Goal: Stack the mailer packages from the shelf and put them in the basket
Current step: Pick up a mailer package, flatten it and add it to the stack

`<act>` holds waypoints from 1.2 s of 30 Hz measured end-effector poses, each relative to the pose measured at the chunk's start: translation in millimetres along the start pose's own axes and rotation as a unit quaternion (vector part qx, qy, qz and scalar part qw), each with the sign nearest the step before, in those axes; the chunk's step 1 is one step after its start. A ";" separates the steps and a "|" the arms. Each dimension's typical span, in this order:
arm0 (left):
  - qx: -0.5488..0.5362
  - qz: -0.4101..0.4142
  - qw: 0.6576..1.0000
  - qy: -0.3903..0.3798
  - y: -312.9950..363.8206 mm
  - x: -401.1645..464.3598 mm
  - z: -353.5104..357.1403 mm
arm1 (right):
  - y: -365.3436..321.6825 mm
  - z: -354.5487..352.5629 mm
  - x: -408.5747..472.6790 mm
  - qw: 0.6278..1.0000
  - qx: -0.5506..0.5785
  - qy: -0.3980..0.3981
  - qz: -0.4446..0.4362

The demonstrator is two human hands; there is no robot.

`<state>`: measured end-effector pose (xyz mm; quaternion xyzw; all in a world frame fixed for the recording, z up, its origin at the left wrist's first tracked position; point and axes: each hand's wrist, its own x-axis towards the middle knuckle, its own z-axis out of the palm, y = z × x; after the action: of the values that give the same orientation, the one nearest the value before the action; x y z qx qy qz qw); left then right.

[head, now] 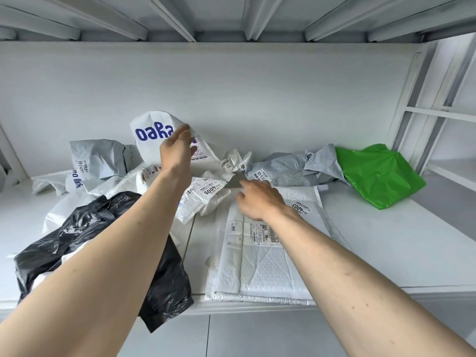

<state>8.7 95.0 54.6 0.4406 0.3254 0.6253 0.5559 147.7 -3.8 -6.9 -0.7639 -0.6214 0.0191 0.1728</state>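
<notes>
A person reaches both bare arms into a white shelf point(386, 240) scattered with mailer packages. The left hand point(177, 150) is raised near the back wall, its fingers and thumb pinching the edge of a white mailer with blue lettering point(152, 132), which hangs crumpled and partly lifted above the rest. The right hand point(257, 199) lies lower, palm down with fingers loosely spread, pressing on the far end of a flat stack of white padded mailers point(257, 266) that sits at the shelf's front edge, labels facing up. To the left lies a black bag point(103, 240), draped over the edge and partly under the left forearm. Small labelled white mailers point(206, 194) sit between the hands, grey mailers point(291, 168) lie behind the right hand, and a green bag point(381, 173) rests well to the right. No basket is in view. The step in hand appears to be bringing the lettered mailer onto the flat stack. To do it well, the right hand should probably keep the pile pinned so it does not slide off the edge, while the left carries the mailer clear of the loose ones, lays it flat and squares its edges with the pile; a crumpled mailer is likely to make the stack lopsided unless smoothed first.
</notes>
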 end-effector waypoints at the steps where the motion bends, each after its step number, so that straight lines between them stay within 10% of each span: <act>1: -0.021 0.003 1.000 -0.017 2.1 -5.3 4.2 | 2.3 -4.0 -1.5 1.000 0.014 -0.001 0.018; 7: -0.141 -0.011 0.984 -0.105 12.6 -55.3 33.9 | 13.8 -34.5 -26.2 0.949 0.300 0.011 0.094; 14: -0.101 -0.051 0.954 -0.279 -0.9 -116.9 49.2 | 39.1 -51.8 -40.5 0.605 0.766 0.005 0.216; 18: -0.006 -0.117 0.908 -0.401 -23.9 -132.8 35.2 | 65.0 -50.7 -54.8 0.545 0.807 0.034 0.226; 22: 0.127 -0.209 0.867 -0.434 -33.7 -132.4 16.8 | 88.1 -45.7 -65.3 0.562 0.786 0.078 0.245; 29: 0.019 -0.299 0.933 -0.201 -44.2 -110.0 2.0 | 122.6 -41.5 -92.7 0.657 0.707 0.039 0.261; 36: 0.091 -0.216 0.940 -0.248 -43.6 -112.0 7.6 | 128.4 -36.9 -97.6 0.768 0.572 0.098 0.270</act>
<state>32.7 -8.1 -2.7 0.5497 0.3197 0.3288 0.6982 255.6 -127.5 -27.3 -0.6579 -0.2435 0.3421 0.6252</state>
